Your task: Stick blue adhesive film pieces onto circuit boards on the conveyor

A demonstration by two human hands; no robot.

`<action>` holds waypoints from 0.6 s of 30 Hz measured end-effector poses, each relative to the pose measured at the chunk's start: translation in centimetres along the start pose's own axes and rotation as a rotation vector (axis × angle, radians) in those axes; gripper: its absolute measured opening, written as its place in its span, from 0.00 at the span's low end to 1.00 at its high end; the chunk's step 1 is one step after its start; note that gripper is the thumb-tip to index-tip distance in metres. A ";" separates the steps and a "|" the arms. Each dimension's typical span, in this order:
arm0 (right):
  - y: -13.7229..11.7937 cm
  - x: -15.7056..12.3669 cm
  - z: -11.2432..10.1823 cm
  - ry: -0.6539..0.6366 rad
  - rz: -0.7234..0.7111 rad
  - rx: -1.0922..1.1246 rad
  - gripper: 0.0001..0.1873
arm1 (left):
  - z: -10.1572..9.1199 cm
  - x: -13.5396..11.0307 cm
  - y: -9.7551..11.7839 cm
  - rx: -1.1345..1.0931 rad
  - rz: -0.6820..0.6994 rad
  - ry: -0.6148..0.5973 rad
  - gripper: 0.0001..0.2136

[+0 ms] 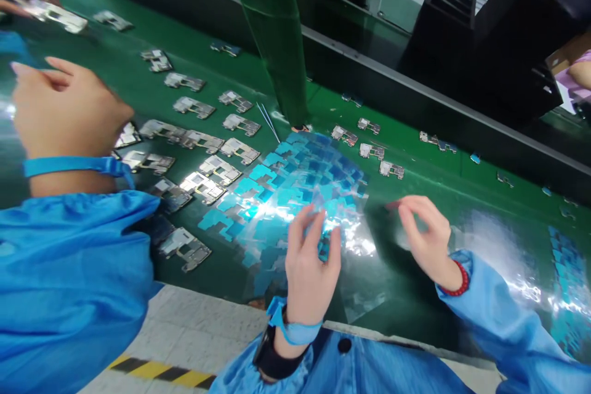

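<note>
My left hand (pixel 314 265), with a blue wrist strap and a black watch, is over the near part of a clear film sheet (pixel 364 305) covered in shiny blue cut pieces (pixel 295 175). Its fingers are curved and apart, and blue shows between them; I cannot tell whether the fingertips touch the film. To the right of the sheet, my right hand (pixel 427 237), with a red bead bracelet, pinches a small thin reddish piece (pixel 393 204) between thumb and forefinger. Blur hides what that piece is.
Several small circuit boards (pixel 203 188) lie left of the sheet, more (pixel 391 169) behind it. Tweezers (pixel 268 123) lie near a green post (pixel 277 37). A co-worker's hand (pixel 69 111) reaches in at left. Another blue-patterned sheet (pixel 567 283) is at far right.
</note>
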State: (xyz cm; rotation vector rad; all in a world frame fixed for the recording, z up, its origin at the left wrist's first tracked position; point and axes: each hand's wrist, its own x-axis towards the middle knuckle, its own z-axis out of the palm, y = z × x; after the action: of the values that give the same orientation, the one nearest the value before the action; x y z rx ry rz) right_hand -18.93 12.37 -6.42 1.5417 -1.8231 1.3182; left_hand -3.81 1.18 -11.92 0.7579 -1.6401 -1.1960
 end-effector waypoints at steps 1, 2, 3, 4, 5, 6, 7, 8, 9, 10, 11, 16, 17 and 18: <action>-0.7 -0.2 0.2 -0.040 -0.192 -0.121 0.04 | 0.0 -0.3 0.4 -0.045 0.008 -0.074 0.21; -1.4 -0.4 0.5 -0.082 -0.350 -0.215 0.05 | 0.0 -0.6 0.9 -0.096 -0.004 -0.167 0.20; -1.9 -0.7 0.8 -0.122 -0.455 -0.267 0.06 | 0.1 -0.9 1.2 -0.147 -0.036 -0.249 0.20; -2.3 -0.9 1.1 -0.163 -0.518 -0.297 0.06 | 0.1 -1.2 1.5 -0.188 -0.070 -0.305 0.20; -2.6 -1.0 1.3 -0.204 -0.551 -0.311 0.07 | 0.0 -1.3 1.7 -0.221 -0.098 -0.331 0.21; -2.7 -1.1 1.4 -0.244 -0.564 -0.303 0.09 | 0.0 -1.3 1.8 -0.250 -0.116 -0.337 0.21; -2.7 -1.1 1.4 -0.286 -0.561 -0.270 0.14 | -0.1 -1.2 1.9 -0.272 -0.122 -0.331 0.20; -2.6 -0.9 1.3 -0.330 -0.526 -0.217 0.19 | -0.2 -1.1 1.9 -0.293 -0.123 -0.329 0.19; -2.4 -0.7 1.1 -0.361 -0.454 -0.152 0.24 | -0.3 -0.9 2.0 -0.314 -0.126 -0.330 0.18; -2.3 -0.4 0.9 -0.372 -0.345 -0.080 0.27 | -0.5 -0.7 2.0 -0.329 -0.127 -0.327 0.17; -2.1 0.0 0.6 -0.373 -0.210 -0.002 0.27 | -0.6 -0.6 2.0 -0.341 -0.127 -0.330 0.17; -1.8 2.2 -0.6 -0.565 0.343 0.364 0.13 | -1.0 -0.7 2.2 -0.399 -0.173 -0.433 0.18; -1.7 2.4 -0.7 -0.606 0.396 0.392 0.16 | -0.9 -0.7 2.1 -0.403 -0.192 -0.447 0.19; -1.7 2.6 -0.7 -0.631 0.440 0.390 0.18 | -0.8 -0.6 2.0 -0.400 -0.209 -0.456 0.19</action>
State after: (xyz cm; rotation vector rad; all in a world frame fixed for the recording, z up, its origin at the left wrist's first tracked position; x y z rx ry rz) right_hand -18.35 11.68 -3.36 2.0063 -2.5174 1.5721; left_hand -2.71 2.10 -10.12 0.4249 -1.6208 -1.8842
